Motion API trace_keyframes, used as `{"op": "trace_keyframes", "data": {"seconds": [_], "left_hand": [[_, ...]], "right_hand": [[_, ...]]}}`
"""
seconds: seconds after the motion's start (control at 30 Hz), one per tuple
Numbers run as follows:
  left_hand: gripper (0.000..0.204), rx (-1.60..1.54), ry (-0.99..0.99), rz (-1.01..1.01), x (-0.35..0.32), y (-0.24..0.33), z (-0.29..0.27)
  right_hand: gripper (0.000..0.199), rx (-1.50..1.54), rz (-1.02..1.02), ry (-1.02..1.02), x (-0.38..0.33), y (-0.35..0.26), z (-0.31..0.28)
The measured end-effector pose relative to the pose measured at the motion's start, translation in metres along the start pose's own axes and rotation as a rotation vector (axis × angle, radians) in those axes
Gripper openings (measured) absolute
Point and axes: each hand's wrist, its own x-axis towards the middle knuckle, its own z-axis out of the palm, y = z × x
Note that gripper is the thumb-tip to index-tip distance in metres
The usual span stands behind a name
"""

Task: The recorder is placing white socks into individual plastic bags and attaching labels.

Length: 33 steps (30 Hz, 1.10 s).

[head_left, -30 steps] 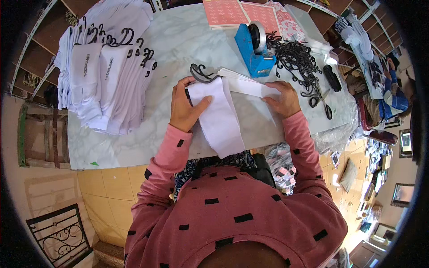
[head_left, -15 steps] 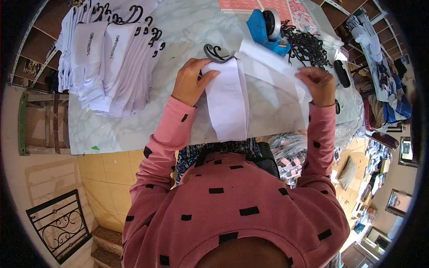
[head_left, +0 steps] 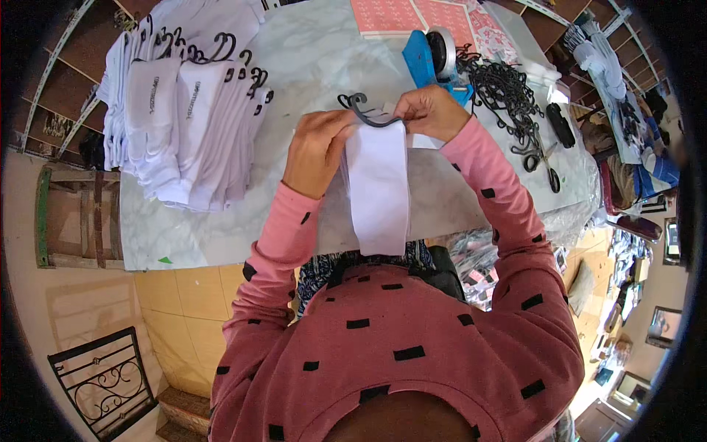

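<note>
A pair of white socks (head_left: pixel 378 188) hangs down over the front edge of the marbled table, between my arms. A black plastic sock hook (head_left: pixel 361 112) lies across its top. My left hand (head_left: pixel 317 151) is closed on the socks' upper left corner, beside the hook. At the upper right corner, my right hand (head_left: pixel 434 114) pinches the hook's right end, its fingertips partly hidden. Part of a white strip (head_left: pixel 423 142) shows under my right wrist.
Many hooked white socks (head_left: pixel 199 129) are piled at the left. A blue tape dispenser (head_left: pixel 418 62), a heap of black hooks (head_left: pixel 502 88), scissors (head_left: pixel 554 180) and a black elongated tool (head_left: pixel 560 126) lie at the right. Pink printed sheets (head_left: pixel 383 16) lie at the back.
My right hand has moved left, from the right side of the table to the hook. The white strips it was over are now mostly covered. My left hand keeps its hold.
</note>
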Motion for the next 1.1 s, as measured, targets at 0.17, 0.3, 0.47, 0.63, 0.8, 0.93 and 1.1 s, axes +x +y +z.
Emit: {"op": "trace_keyframes", "data": {"seconds": [0.17, 0.3, 0.47, 0.63, 0.8, 0.93, 1.1], "left_hand": [[0.033, 0.205, -0.098, -0.065, -0.023, -0.02, -0.014], [0.031, -0.162, -0.29, -0.539, -0.018, -0.013, -0.032], [0.032, -0.378, -0.317, -0.53, -0.016, -0.013, -0.029], [0.024, -0.894, -0.435, -0.692, -0.005, 0.008, -0.026], [0.021, -0.32, -0.411, -0.192, 0.01, -0.002, -0.007], [0.015, 0.193, -0.306, 0.081, 0.02, -0.004, 0.004], [0.017, 0.066, -0.345, -0.014, 0.023, -0.012, 0.013]], "right_hand": [[0.015, -0.414, -0.026, 0.107, -0.02, -0.004, -0.008], [0.023, -0.333, 0.167, 0.058, -0.032, -0.017, -0.014], [0.027, -0.31, 0.024, 0.115, -0.036, -0.027, -0.01], [0.027, 0.05, 0.13, -0.192, -0.039, -0.043, 0.004], [0.014, -0.289, 0.086, 0.049, -0.028, -0.046, 0.015], [0.012, -0.469, -0.197, 0.105, -0.02, -0.042, 0.021], [0.006, -0.845, -0.211, 0.278, -0.013, -0.025, 0.045]]}}
